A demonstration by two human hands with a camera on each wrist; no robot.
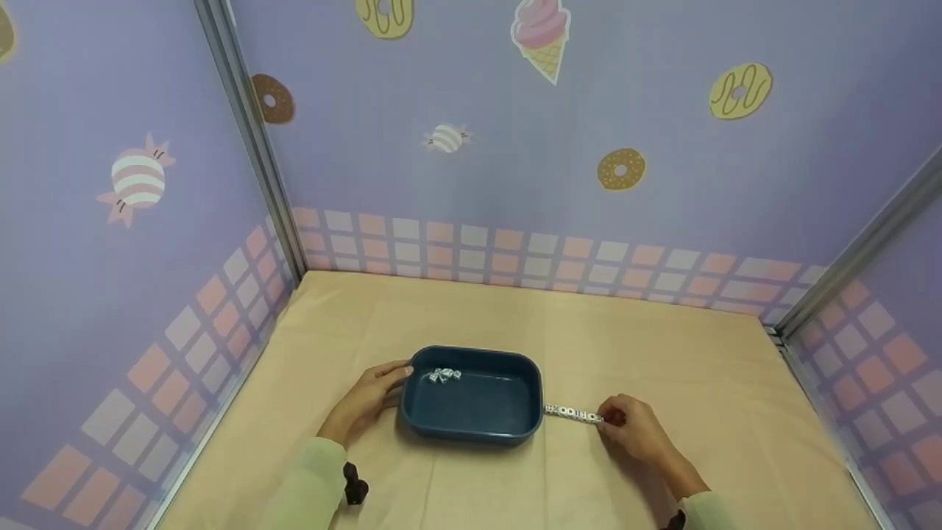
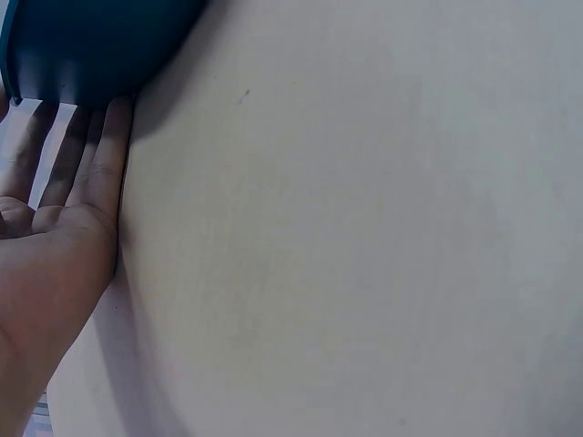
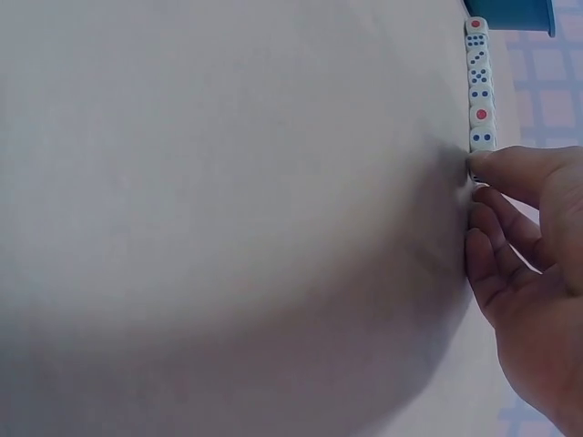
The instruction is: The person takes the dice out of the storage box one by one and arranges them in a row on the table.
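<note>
A dark blue rectangular dish (image 1: pixel 471 436) rests on the cloth-covered table, with several small white dice (image 1: pixel 444 375) in its back left corner. My left hand (image 1: pixel 372 397) holds the dish's left end, thumb at the rim; in the left wrist view its other fingers (image 2: pixel 109 159) reach to the outer wall. From the dish's right side a straight row of white dice (image 1: pixel 572 414) runs rightward on the table. At the row's outer end my right hand (image 1: pixel 636 427) pinches a die between thumb and fingers; the fingertips partly hide it. Red and blue pips show in the right wrist view (image 3: pixel 479 77).
A pale yellow cloth (image 1: pixel 647 346) covers the table. Purple walls (image 1: pixel 478 184) with printed sweets stand at the back and both sides, joined by metal corner posts (image 1: pixel 257 140). A small black object (image 1: pixel 355 486) sits by the left sleeve.
</note>
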